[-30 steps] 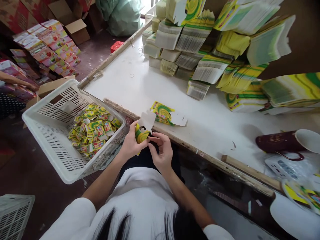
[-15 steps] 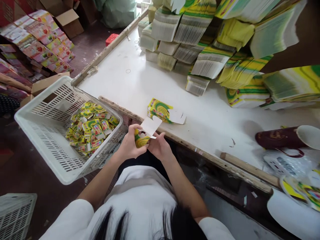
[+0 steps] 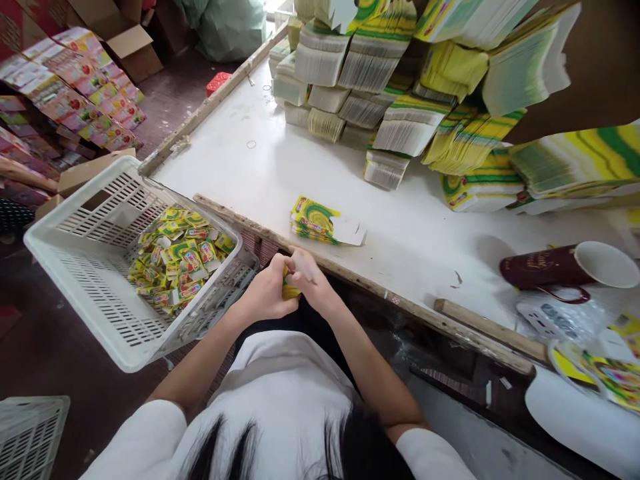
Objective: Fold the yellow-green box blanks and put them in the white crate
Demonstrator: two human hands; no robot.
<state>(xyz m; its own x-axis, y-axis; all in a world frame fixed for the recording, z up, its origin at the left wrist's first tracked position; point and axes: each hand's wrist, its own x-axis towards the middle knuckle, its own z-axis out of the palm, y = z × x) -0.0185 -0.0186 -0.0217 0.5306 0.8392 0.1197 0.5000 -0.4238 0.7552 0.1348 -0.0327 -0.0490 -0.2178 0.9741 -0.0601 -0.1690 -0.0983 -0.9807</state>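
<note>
Between my two hands is a small yellow-green carton, mostly covered by fingers. My left hand wraps round its left side. Over the carton's top and right side my right hand is closed, fingers pressed on it where the white flap stood. Just beyond my hands, a small stack of flat yellow-green cartons lies on the white table by its wooden edge, white flaps pointing right. At my left stands a white plastic basket with many small folded cartons in it.
Bundled flat cartons are piled at the table's back. A maroon mug lies on its side at the right, near a plastic-wrapped item and a wooden strip. Pink boxes are stacked on the floor far left.
My right hand has moved up and closed over the carton's upright white flap, which no longer shows. My left hand keeps its hold. The view has shifted slightly.
</note>
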